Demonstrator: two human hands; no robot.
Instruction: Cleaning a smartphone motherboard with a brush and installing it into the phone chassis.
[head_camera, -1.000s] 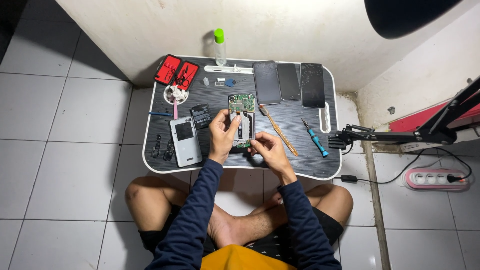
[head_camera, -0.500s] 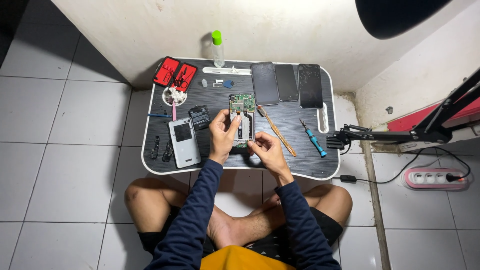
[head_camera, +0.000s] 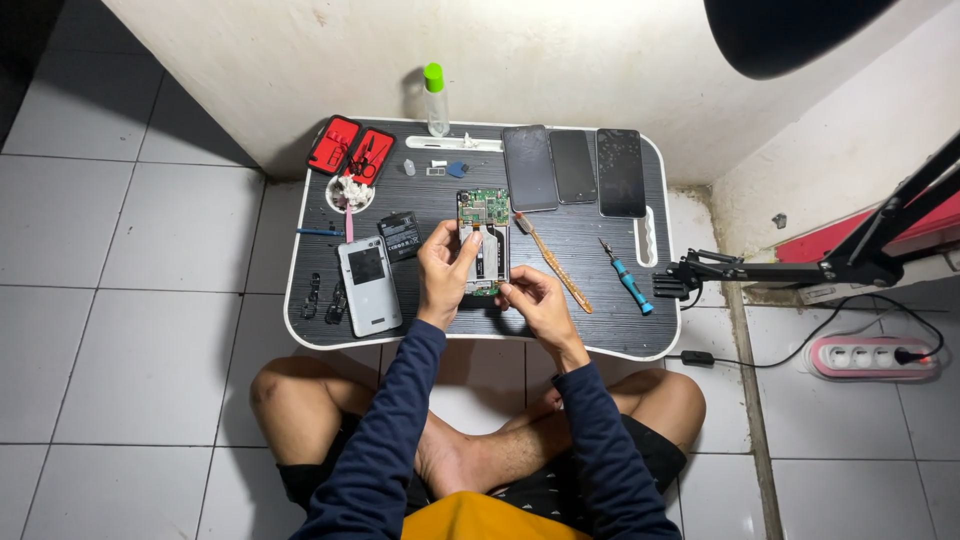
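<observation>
Head view: I am looking straight down on a dark lap table (head_camera: 600, 335) set against a pale wall, with crossed legs under its near edge.
Opened phone: the opened phone (head_camera: 483, 243) is lying on the table's middle, its green circuit board showing at the far end.
Left hand: my left hand (head_camera: 444, 268) is gripping the phone's left edge, fingers curled round it.
Right hand: my right hand (head_camera: 532, 300) is pinching at the phone's near right corner — fingers closed, though I cannot tell whether a tool sits between them.
Around the phone: a silver back cover (head_camera: 368, 285) is lying just to its left, a black battery (head_camera: 402, 236) beside that; a long tan pry stick (head_camera: 553, 262) is lying slantwise just to its right, and a teal-handled screwdriver (head_camera: 628, 280) farther right.
Far edge: three dark phones (head_camera: 574, 168) are lying side by side, and a clear bottle with a green cap (head_camera: 436, 100) is standing at the wall.
Containers: a red tool case (head_camera: 350, 150) is lying open at the far left corner, holding small metal tools; a small round dish (head_camera: 351, 193) beside it is holding white bits.
Axis: the phone's long axis is running away from me — board end toward the wall.
In the way: my two hands are covering the phone's near half.
</observation>
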